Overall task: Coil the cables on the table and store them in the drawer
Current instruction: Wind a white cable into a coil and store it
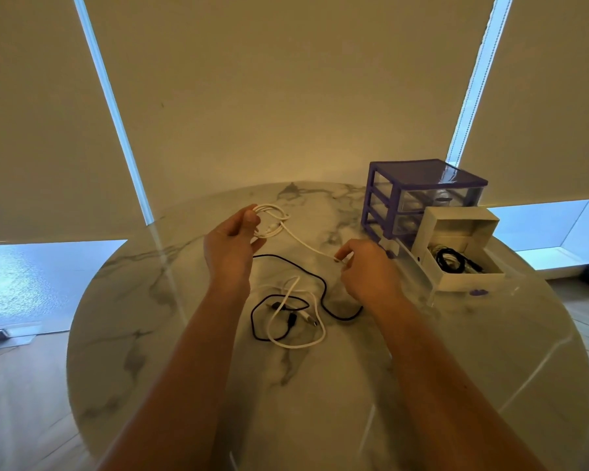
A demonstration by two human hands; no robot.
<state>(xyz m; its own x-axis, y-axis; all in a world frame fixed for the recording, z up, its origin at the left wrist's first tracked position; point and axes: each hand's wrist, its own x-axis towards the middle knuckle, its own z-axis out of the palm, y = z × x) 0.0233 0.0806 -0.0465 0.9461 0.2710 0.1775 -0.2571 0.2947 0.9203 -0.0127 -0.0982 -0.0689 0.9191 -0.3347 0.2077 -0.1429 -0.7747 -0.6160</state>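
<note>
Nearest the person, at about 6 o'clock from the hands, a loose white cable (296, 321) and a black cable (306, 290) are lying tangled across each other on the marble tabletop (150, 334), waiting their turn; neither is being touched.

Just beyond them the right hand (368, 270) is pinching the free end of another white cable (303, 241) between curled fingertips, holding the strand taut, probably so it can be fed round without kinking. That strand is running up toward 10 o'clock to the left hand (232, 243), which is gripping a small bundle of finished loops between thumb and fingers. Holding the loops raised off the tabletop is likely keeping them from springing apart. I judge the coiling of this cable to be well along, with only the stretch between the hands left to wind.

Farther off, at 2 o'clock, a purple drawer unit (419, 195) is standing near the edge, its lowest drawer (456, 243) pulled out toward the person and already holding a coiled black cable (451, 258), so the open drawer is ready for the next coil.
</note>
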